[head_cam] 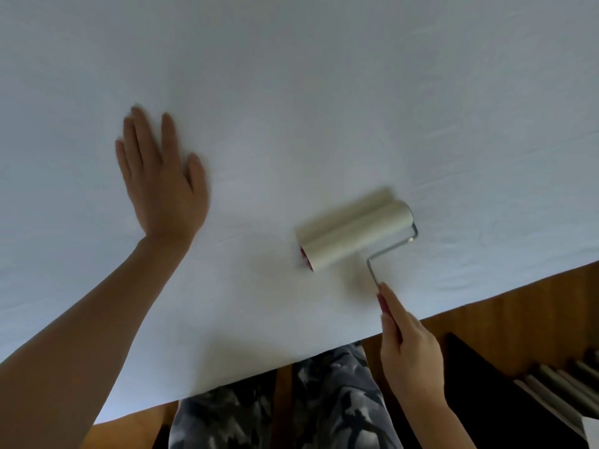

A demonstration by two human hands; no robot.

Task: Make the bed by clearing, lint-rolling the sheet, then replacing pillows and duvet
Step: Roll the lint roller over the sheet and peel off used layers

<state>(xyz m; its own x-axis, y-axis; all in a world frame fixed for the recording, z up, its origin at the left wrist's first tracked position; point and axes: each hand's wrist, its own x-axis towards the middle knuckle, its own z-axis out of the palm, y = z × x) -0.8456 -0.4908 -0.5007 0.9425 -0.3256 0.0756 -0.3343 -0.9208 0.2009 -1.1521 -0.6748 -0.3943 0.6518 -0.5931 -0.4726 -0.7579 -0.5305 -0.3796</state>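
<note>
White lint roller (pixel 353 233), wire frame, blurred

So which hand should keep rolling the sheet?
The right hand: it already grips the lint roller, whose roll lies on the sheet. The left hand lies flat on the sheet, probably steadying it.

Bed (pixel 324 76): covered by a white sheet (pixel 389 124), smooth with faint creases near its right edge. On the sheet: lint roller (pixel 353 233), pale roll lying against the fabric, wire frame toward the bed's edge; left hand (pixel 162 186), flat, palm down, fingers straight.
</note>
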